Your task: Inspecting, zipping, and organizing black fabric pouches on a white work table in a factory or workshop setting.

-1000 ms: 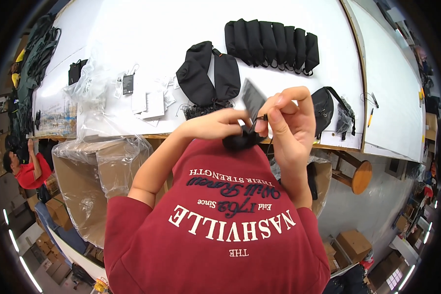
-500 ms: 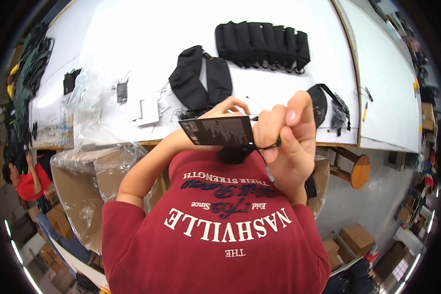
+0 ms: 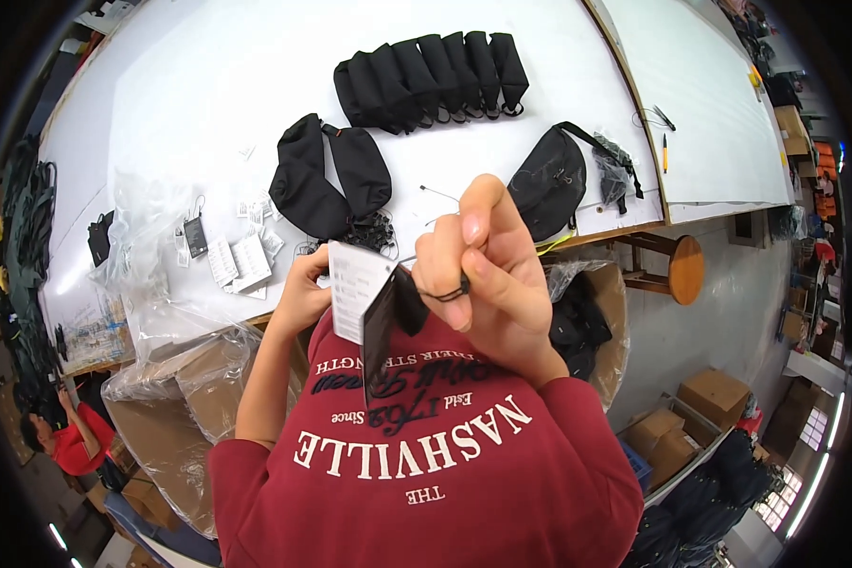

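My right hand is raised over the front of the table, its thumb and fingers pinched on a thin black cord loop. From the cord hang a black hang tag and a white printed tag, both tilted in front of my red shirt. Close beside the white tag, my left hand is closed with bent fingers; what it grips is partly hidden. A small dark piece shows behind the tags, its kind unclear. Just beyond lie two black pouches with a tangle of black cords.
A row of black pouches lies farther back on the white table. White tags and clear plastic are at left, a black waist bag at right. Lined cartons and a wooden stool stand below the edge.
The tags have swung from showing the black printed face to showing the white one. My left hand has moved left and lower. The table's things have shifted left in view.
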